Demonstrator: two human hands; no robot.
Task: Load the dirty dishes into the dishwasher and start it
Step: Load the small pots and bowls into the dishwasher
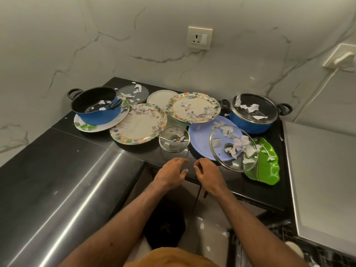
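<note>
Counter (67, 151), black, scrap-littered: left hand (170, 175) and right hand (209, 175) hovered empty, fingers loosely curled. Small glass lid (174, 140) sat at 12 o'clock, plates (138, 128) and pots (250, 120) beyond. Loading looked unstarted; next needs a rim pinch.

Mustard-orange top (169, 258) (just a strip, btm edge); forearms (123, 218), left hand (171, 173) & right hand (209, 175) all bare.

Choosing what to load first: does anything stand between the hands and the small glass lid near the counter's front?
Nothing visible does. The left hand and right hand hover at the front edge of the black counter, and the small glass lid lies just beyond them, with paper scraps on it.
</note>
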